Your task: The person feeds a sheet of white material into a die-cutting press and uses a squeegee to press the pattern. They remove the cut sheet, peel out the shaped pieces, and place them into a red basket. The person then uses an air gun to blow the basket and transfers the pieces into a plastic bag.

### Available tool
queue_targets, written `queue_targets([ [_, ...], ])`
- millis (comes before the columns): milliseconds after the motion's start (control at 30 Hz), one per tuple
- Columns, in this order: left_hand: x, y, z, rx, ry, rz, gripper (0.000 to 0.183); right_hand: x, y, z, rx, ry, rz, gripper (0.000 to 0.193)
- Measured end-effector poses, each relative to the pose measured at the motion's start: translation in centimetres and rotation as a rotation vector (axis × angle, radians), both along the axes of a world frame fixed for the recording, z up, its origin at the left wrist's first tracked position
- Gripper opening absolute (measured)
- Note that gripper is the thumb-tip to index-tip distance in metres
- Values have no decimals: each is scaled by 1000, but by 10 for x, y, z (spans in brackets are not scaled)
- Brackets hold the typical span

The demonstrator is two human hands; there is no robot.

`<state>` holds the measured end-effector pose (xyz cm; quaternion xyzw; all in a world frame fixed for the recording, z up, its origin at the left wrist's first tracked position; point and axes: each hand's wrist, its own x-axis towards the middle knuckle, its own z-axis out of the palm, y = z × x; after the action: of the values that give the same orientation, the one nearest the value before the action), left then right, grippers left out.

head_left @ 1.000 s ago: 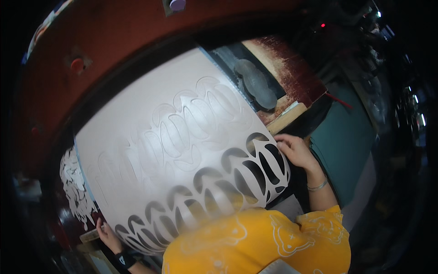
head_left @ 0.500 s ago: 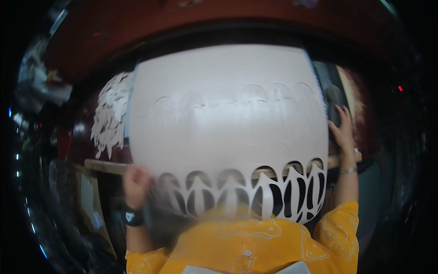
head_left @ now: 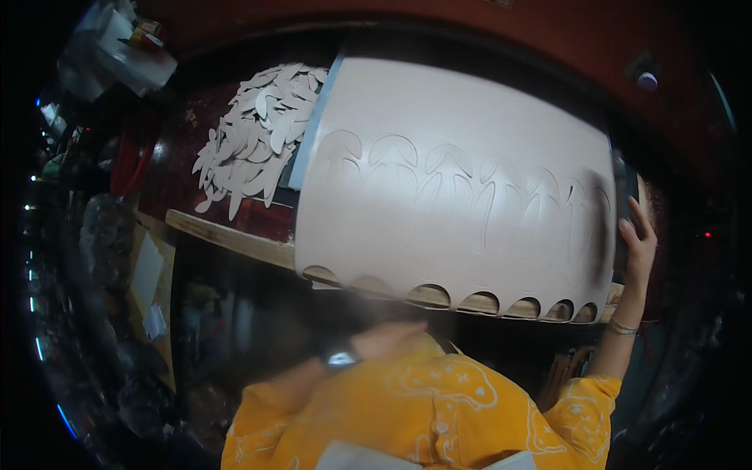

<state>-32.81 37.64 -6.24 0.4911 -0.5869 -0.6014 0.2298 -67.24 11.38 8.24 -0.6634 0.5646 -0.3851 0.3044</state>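
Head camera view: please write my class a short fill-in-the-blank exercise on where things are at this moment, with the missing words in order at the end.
1. The pile of cut-out pieces lies to the ___ of the beige sheet.
2. The left hand, blurred, is in front of the ___ shirt with white outline drawings.
3. The right hand, thumb and fingers apart, is beside the sheet's ___ edge.

Missing words: left; yellow; right.
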Motion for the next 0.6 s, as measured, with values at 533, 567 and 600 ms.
queue_targets([
  [533,227,-146,32,-1051,-473,581,24,370,-4,-51,-93,659,329,59],
  [567,228,-150,29,-1035,-475,577,23,370,-7,-53,-165,638,327,62],
  [600,228,-153,26,-1018,-478,571,22,367,-12,-53,-166,630,371,64],
])
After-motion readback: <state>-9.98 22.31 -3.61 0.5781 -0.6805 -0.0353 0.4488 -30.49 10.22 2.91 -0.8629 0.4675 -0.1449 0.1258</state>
